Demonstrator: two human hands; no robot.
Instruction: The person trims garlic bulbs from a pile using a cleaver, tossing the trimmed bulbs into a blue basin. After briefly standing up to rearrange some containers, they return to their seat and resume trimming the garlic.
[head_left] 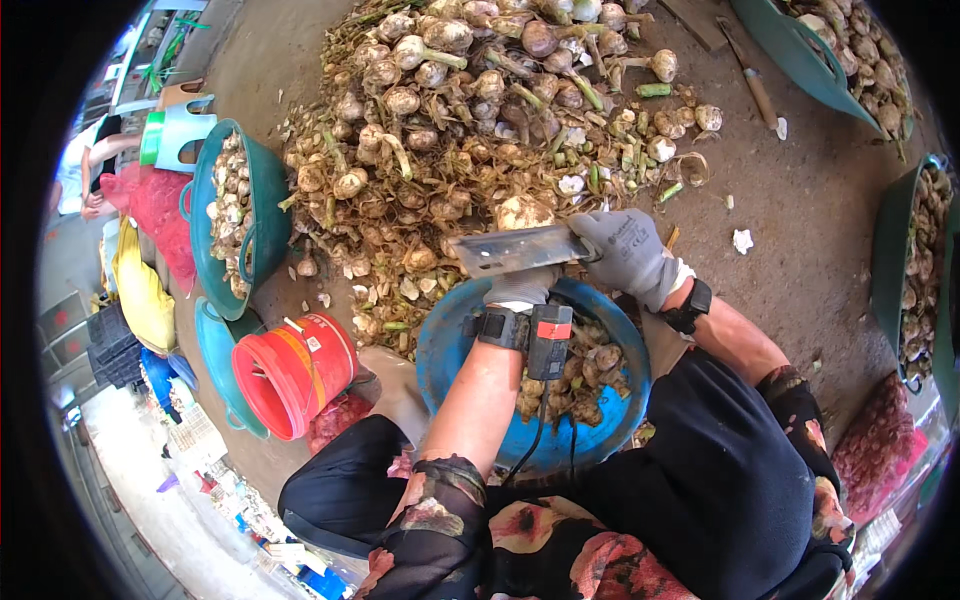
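Note:
My right hand (632,255), in a grey glove, is closed round the handle end of a cleaver (520,250) with a dark, broad blade. The blade lies level across my left hand (523,286), also gloved in grey, and hides most of its fingers. Just past the blade shows a large pale garlic bulb (525,212), in line with my left hand and seemingly gripped by it. Below my wrists stands a blue tub (450,365) between my legs, with several trimmed garlic bulbs (590,375) inside.
A big heap of garlic (410,150) with stems spreads ahead of me. At the left stand a green tub (265,215) of garlic and a red bucket (315,365). More tubs (890,260) line the right side. A wooden-handled tool (760,95) lies on the ground.

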